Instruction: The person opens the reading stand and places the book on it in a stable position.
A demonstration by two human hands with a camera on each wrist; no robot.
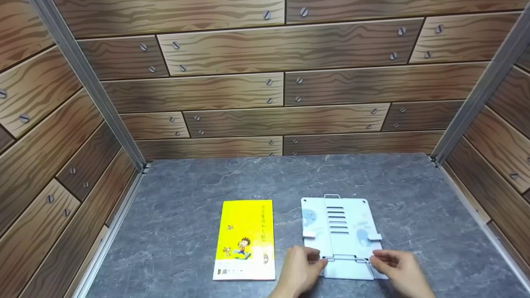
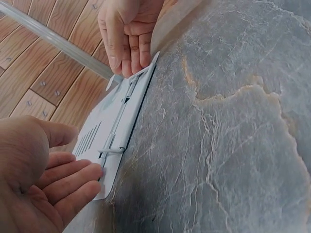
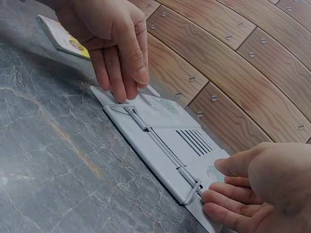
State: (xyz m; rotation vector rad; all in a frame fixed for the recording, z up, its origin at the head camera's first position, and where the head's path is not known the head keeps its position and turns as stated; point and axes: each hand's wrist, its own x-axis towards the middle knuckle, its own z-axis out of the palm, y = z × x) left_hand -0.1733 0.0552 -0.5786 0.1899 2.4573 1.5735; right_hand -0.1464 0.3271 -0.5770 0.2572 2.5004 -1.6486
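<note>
A pale blue-white book stand (image 1: 348, 248) lies flat on the table, with slots in its back plate and a bent wire (image 1: 345, 259) across its lower part. My left hand (image 1: 300, 267) is at the stand's lower left side, its fingertips by the wire's left end. At the lower right side is my right hand (image 1: 399, 267), close to the wire's other end. Both wrist views show fairly straight fingers and a thumb held apart on the left hand (image 2: 58, 179) and the right hand (image 3: 248, 189). Whether the fingertips touch the wire is hard to tell.
A yellow book (image 1: 246, 231) with a cartoon child on its cover lies left of the stand. The grey marbled table (image 1: 186, 215) is bounded by wood-patterned walls (image 1: 232, 91) and metal corner posts (image 1: 89, 82).
</note>
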